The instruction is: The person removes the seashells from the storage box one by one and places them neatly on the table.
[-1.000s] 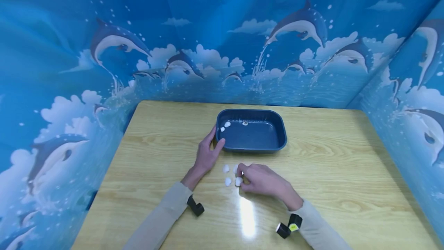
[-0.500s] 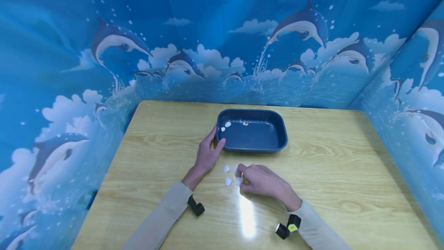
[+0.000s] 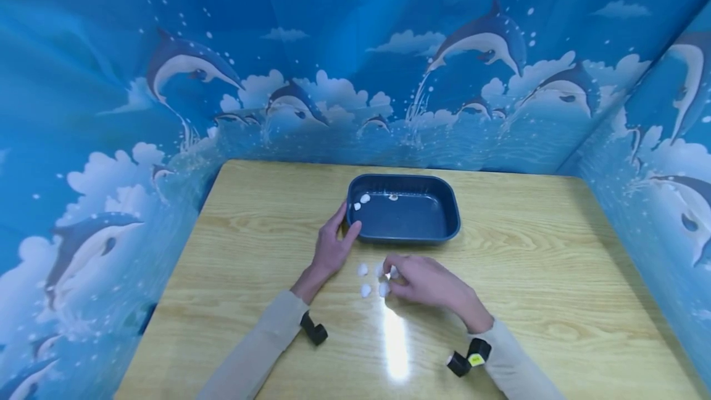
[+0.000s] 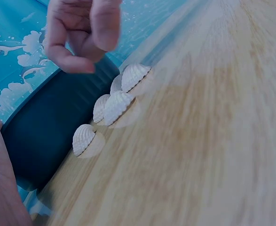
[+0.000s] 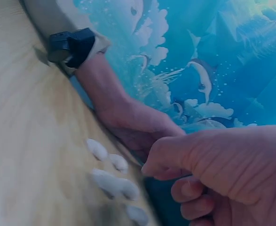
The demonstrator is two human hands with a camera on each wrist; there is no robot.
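In the head view, my left hand rests against the left corner of a dark blue basin, thumb at the rim and straight fingers along the outer wall. My right hand hovers over a small group of white ribbed seashells on the table. Its thumb and forefinger are bent and apart, with nothing between them in the right wrist view. One seashell shows beneath the forefinger, and another seashell lies by the thumb tip. Two more lie to the left, including a front-left seashell.
Inside the basin, small white pieces lie near the left wall and a pale piece by the back. The wooden table reaches back to a blue dolphin-print curtain. Each wrist wears a small black camera.
My right hand has lifted slightly and drawn to the right, so a seashell beneath its forefinger now shows. The left hand and the basin have stayed in place.
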